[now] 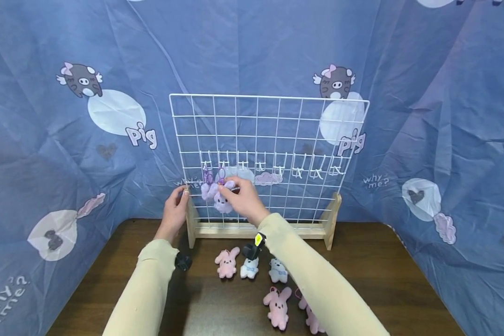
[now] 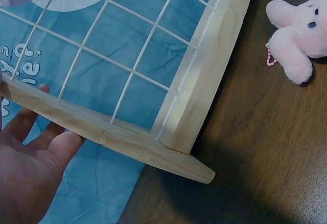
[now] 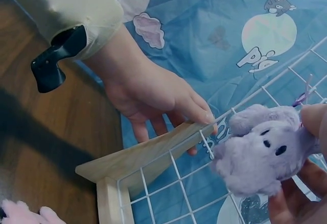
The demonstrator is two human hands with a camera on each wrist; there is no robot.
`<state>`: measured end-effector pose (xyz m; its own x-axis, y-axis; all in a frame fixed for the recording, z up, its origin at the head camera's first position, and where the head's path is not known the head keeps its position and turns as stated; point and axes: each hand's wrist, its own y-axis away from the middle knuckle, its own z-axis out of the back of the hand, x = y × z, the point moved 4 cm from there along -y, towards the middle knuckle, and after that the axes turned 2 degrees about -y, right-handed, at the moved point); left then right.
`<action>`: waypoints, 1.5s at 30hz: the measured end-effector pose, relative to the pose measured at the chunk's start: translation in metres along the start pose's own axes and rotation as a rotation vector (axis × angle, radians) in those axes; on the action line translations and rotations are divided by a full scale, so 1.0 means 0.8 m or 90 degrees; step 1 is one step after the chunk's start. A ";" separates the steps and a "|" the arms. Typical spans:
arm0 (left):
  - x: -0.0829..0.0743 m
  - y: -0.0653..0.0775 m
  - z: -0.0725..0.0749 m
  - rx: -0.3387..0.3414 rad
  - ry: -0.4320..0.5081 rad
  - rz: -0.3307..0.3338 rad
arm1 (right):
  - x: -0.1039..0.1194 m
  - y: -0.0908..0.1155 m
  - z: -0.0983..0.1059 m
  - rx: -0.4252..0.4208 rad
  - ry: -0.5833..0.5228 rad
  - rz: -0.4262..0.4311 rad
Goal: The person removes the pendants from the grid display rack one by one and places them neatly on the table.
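My right hand (image 1: 247, 201) pinches a purple plush bunny keychain (image 1: 222, 204) near its head, in front of a white wire grid rack (image 1: 277, 137). The bunny's purple ring (image 1: 221, 173) is up at the second hook from the left. Beside it, another purple bunny (image 1: 207, 191) hangs from the leftmost hook, partly covered. At the rack's left end my left hand (image 1: 175, 212) grips the wooden side post (image 2: 122, 145), thumb on one side and fingers behind. In the right wrist view the held bunny's face (image 3: 263, 152) shows dark eyes.
Several white hooks (image 1: 298, 172) line the grid to the right. On the brown table (image 1: 374, 275) lie a pink bunny (image 1: 227, 264) and two pale bear plushes (image 1: 278, 271); nearer are two more pink bunnies (image 1: 278, 308), one partly under my right forearm. Blue patterned cloth (image 1: 252, 56) surrounds the table.
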<state>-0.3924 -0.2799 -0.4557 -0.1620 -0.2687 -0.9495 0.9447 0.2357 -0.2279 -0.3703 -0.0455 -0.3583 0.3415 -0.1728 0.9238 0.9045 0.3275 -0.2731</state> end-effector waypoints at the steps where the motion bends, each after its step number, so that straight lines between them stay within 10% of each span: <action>1: 0.000 0.000 0.000 0.001 -0.003 0.001 | 0.000 0.000 0.001 -0.001 0.003 0.002; 45: 0.000 0.000 -0.001 -0.007 -0.020 -0.016 | -0.016 0.057 0.024 0.101 -0.068 0.029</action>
<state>-0.3926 -0.2793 -0.4560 -0.1765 -0.3032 -0.9365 0.9372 0.2391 -0.2540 -0.3388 -0.0103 -0.3774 0.3442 -0.0572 0.9372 0.8343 0.4765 -0.2774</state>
